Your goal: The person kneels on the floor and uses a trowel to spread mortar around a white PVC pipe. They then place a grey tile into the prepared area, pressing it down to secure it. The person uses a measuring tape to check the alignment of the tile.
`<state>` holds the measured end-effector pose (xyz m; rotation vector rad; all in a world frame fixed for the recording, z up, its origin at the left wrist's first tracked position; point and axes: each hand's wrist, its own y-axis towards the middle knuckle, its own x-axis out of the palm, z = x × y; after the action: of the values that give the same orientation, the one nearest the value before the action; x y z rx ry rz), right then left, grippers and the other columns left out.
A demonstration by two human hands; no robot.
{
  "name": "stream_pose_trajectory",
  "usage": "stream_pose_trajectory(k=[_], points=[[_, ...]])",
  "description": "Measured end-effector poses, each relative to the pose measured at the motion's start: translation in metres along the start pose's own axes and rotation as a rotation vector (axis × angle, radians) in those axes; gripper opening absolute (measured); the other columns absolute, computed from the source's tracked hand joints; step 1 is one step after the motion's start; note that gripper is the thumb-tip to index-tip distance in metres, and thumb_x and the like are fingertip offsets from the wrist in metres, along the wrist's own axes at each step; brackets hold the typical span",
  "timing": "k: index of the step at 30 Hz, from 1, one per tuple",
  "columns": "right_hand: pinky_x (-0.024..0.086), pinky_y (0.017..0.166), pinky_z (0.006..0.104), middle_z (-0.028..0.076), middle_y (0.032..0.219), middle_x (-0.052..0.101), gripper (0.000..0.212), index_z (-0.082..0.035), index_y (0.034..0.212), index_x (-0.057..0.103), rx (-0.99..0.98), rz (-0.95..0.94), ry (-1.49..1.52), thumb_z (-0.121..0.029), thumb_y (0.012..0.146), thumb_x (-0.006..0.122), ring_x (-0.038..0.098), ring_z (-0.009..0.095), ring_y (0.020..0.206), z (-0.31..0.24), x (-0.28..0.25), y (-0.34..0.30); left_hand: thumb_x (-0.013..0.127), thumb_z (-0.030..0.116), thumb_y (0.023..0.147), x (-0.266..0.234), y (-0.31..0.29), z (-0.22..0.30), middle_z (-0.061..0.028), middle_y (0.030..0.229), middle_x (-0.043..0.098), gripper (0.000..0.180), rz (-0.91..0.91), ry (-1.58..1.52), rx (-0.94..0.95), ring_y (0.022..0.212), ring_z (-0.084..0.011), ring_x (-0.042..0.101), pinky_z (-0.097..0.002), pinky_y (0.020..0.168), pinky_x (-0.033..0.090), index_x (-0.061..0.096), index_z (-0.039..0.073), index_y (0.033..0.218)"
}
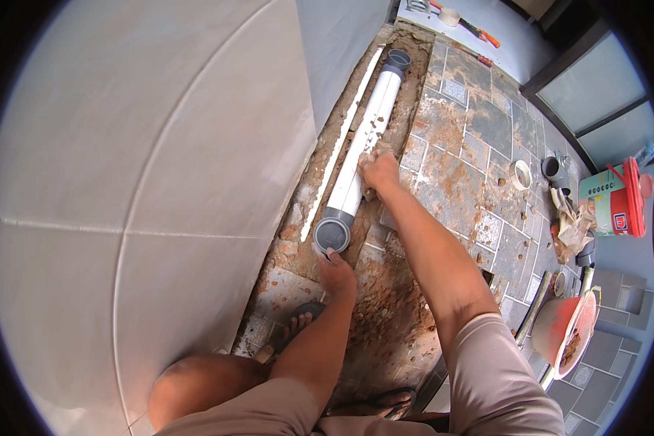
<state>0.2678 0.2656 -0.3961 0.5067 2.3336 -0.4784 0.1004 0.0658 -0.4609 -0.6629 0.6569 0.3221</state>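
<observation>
Pipe, white plastic, mid-frame: my left hand grips its round grey elbow; right hand alongside, hold unclear. Likely positioning; needs levelling next.

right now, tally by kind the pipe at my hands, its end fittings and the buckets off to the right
Long white plastic pipe: 1
Dark grey plastic end fittings: 2 (near fitting, far fitting)
Plastic buckets: 2 (red-and-green bucket, red bucket holding soil)
Total: 5

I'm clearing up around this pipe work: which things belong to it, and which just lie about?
In use:
- white pipe, at the right hand
- near grey fitting, at the left hand
- far grey fitting

Seemingly lying about:
- white ring
- orange-handled tool
</observation>
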Motion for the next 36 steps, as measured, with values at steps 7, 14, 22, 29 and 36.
stream_pose_trajectory(k=[7,14,22,29,36], points=[[0.060,0.087,0.0428,0.020,0.096,0.078,0.039,0.004,0.099,0.076,0.178,-0.183,-0.027,-0.034,0.092,0.074,0.077,0.034,0.094,0.016,0.010,0.068,0.040,0.049,0.109,-0.007,-0.005,0.002,-0.0341,0.147,0.053,0.071,0.016,-0.052,0.054,0.135,-0.0502,0.052,-0.0530,0.114,0.040,0.045,-0.007,0.152],[0.059,0.091,0.0444,0.020,0.098,0.078,0.022,-0.002,0.101,0.075,0.209,-0.289,-0.146,-0.020,0.090,0.078,0.076,0.031,0.102,0.014,-0.017,0.103,0.039,0.047,0.109,0.000,-0.008,0.004,-0.0334,0.145,0.056,0.068,0.015,-0.018,0.050,0.132,-0.0502,0.054,-0.0550,0.110,0.042,0.046,-0.006,0.151],[0.055,0.095,0.0490,0.028,0.112,0.071,0.028,0.004,0.115,0.067,-0.150,0.457,0.091,-0.006,0.089,0.071,0.069,0.044,0.108,-0.053,-0.068,0.010,0.040,0.047,0.109,-0.004,-0.005,0.002,-0.0355,0.145,0.055,0.070,0.011,-0.058,0.102,0.133,-0.0502,0.053,-0.0535,0.112,0.041,0.045,-0.010,0.150],[0.051,0.100,0.0491,0.022,0.115,0.070,0.021,0.001,0.113,0.072,-0.298,0.352,0.211,-0.004,0.094,0.063,0.066,0.042,0.108,0.032,-0.104,-0.145,0.042,0.047,0.110,-0.001,-0.006,-0.001,-0.0340,0.148,0.053,0.069,0.020,-0.145,0.154,0.135,-0.0484,0.052,-0.0508,0.114,0.042,0.046,-0.009,0.150],[0.038,0.117,0.0515,0.018,0.139,0.060,0.033,-0.007,0.131,0.067,-0.212,0.340,-0.246,-0.022,0.103,0.059,0.054,0.038,0.132,0.182,-0.124,-0.309,0.038,0.044,0.111,-0.004,-0.008,-0.023,-0.0318,0.155,0.045,0.067,0.144,0.081,0.188,0.144,-0.0487,0.042,-0.0507,0.117,0.037,0.042,-0.008,0.153]])
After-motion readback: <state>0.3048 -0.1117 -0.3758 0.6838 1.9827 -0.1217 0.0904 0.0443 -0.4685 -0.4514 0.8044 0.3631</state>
